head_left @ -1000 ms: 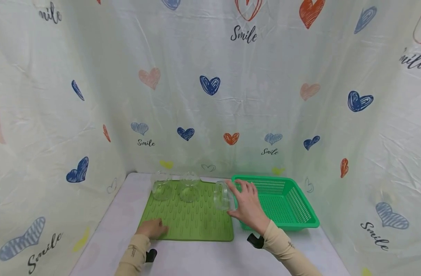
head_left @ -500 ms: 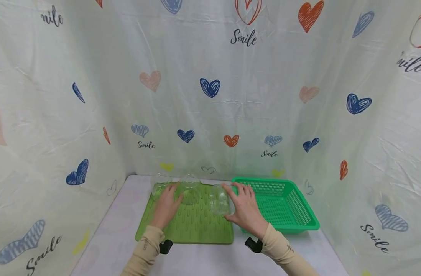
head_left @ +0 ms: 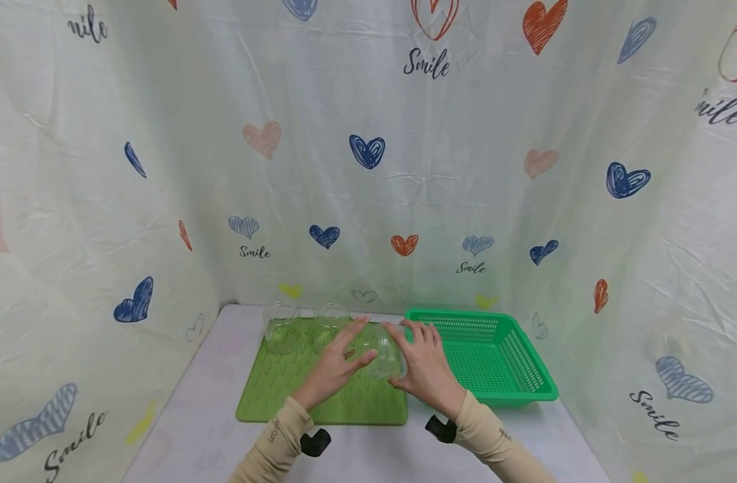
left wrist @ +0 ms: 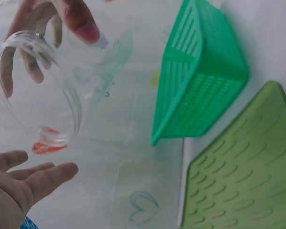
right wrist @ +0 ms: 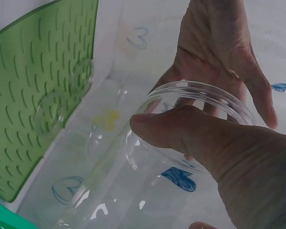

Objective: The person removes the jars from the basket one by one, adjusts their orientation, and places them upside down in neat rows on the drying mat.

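Note:
My right hand [head_left: 429, 362] grips a clear jar [head_left: 383, 359] held on its side over the mat's right part. In the right wrist view the thumb [right wrist: 157, 129] lies across the jar close to its ringed rim. My left hand [head_left: 332, 369] is at the jar's left end, thumb and fingers spread. Its fingers [left wrist: 50, 181] stand apart from the jar's rim in the left wrist view. Two more clear jars stand at the back of the green mat [head_left: 272, 396]: one at the left [head_left: 282, 339], another [head_left: 328, 318] partly hidden by my left hand.
A green plastic basket [head_left: 544, 365] with slotted walls stands right of the mat, close to my right hand. The white table [head_left: 368, 456] runs in front of both. A curtain [head_left: 429, 194] printed with hearts encloses the back and sides.
My left hand has risen from the mat's front left and moved right, past the standing jars, to the held jar. The right hand has shifted the jar slightly left.

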Tool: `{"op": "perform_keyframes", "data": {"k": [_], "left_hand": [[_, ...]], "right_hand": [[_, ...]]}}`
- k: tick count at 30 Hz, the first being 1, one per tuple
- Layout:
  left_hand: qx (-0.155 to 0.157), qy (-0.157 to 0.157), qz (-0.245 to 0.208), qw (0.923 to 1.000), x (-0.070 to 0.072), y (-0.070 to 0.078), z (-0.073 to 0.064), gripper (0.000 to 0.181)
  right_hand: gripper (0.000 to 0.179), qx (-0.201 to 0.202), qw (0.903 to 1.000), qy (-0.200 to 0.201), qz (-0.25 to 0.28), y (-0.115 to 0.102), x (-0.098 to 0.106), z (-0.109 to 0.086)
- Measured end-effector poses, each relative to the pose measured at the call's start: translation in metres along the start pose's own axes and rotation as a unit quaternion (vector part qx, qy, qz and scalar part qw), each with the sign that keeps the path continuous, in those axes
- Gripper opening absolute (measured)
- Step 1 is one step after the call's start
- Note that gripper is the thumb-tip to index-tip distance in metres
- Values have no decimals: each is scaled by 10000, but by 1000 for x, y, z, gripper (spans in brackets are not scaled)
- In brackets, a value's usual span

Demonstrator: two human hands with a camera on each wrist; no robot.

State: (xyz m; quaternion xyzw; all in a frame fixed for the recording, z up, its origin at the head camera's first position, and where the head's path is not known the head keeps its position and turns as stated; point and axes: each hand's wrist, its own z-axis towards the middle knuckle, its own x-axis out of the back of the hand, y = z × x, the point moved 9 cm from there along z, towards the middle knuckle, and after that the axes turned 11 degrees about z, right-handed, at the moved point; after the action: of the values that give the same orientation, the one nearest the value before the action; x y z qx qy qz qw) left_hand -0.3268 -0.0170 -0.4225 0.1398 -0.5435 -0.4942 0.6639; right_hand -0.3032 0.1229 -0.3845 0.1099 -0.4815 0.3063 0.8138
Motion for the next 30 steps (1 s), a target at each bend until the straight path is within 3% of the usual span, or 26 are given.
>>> {"op": "perform_keyframes", "data": {"k": [10, 15, 21, 26, 30], "left_hand": [[-98, -287, -403, 9987, -10, 0, 0, 72], [-41, -283, -667, 9974, -10, -1, -1, 72], [115, -156, -639, 9978, -9, -3, 0, 71], [200, -106, -567, 9981, -1, 10, -2, 69], [161, -103, -602, 9980, 9, 21, -6, 66]], "right_hand": [[110, 62, 10000, 61, -7, -4, 3, 0], [111, 24, 10000, -1, 71, -5, 1, -2], [112, 53, 9999, -11, 95, -5, 0, -3], [114, 119, 9998, -46, 160, -4, 0, -2], [110, 77, 9966, -187, 794, 0, 0, -2]]}}
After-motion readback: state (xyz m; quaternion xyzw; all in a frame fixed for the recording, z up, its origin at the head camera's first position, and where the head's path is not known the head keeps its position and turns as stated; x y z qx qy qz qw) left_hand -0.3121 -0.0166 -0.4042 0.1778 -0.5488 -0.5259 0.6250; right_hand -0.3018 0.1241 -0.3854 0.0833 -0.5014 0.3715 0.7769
